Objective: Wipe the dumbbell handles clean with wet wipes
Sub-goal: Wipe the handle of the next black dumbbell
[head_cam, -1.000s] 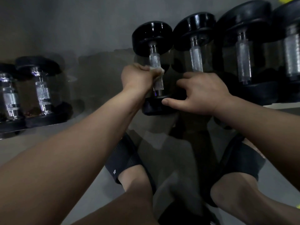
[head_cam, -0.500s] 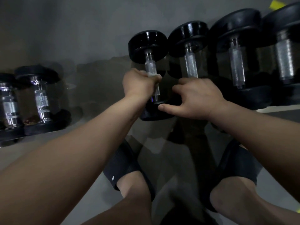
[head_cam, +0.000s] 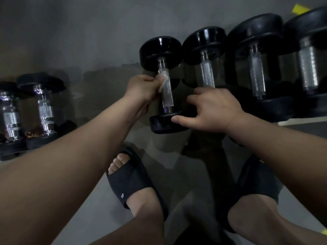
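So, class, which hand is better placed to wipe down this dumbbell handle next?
Left: the left hand holds the wet wipe against the handle; the right hand, without a wipe, grips the near weight head.

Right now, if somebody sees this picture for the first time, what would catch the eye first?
First the left hand, pressing a crumpled white wet wipe against the knurled chrome handle of a small black dumbbell at centre. Just right of it, the right hand grips that dumbbell's near head, and larger black dumbbells line up further right.
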A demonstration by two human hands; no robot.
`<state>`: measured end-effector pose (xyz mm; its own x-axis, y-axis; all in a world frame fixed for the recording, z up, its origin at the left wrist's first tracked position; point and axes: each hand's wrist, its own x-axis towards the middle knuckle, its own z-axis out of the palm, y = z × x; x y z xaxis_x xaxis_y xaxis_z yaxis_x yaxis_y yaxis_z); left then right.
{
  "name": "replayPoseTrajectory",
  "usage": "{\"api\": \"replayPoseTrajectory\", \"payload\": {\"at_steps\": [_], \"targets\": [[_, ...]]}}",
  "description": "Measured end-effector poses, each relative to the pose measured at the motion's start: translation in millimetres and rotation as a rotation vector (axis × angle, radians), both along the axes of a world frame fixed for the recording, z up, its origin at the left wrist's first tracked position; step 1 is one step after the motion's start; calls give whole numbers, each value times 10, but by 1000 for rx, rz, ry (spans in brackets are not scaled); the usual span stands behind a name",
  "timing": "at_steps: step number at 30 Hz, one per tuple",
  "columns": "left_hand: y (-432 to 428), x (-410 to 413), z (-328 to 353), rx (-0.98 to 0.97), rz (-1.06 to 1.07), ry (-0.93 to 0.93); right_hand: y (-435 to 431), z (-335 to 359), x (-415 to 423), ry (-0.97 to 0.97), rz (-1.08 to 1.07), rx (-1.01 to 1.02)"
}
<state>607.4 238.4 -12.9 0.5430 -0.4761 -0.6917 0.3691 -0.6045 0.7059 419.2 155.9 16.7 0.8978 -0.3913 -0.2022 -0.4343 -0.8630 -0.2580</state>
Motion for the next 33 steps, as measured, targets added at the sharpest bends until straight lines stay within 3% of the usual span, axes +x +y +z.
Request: {"api": "replayPoseTrajectory", "payload": {"at_steps": [4,13,17,24,28,33], "targets": [[116,7,49,43,-218,50,-9,5,-2,16,1,4],[276,-29,0,-31,-301,207,-16,3,-10,31,-7,-12],[467,-74,47,-52,-386,112,-20,-20,-7,51,-6,-14],[691,-93,201,-99,-328,-117,-49,11,9,127,-75,101],[786,-67,221,-190,-309,-16,-65,52,94,100,-148,245],[754,-53,263,-285,-222,43,10,172,218,-110,-299,410]]}}
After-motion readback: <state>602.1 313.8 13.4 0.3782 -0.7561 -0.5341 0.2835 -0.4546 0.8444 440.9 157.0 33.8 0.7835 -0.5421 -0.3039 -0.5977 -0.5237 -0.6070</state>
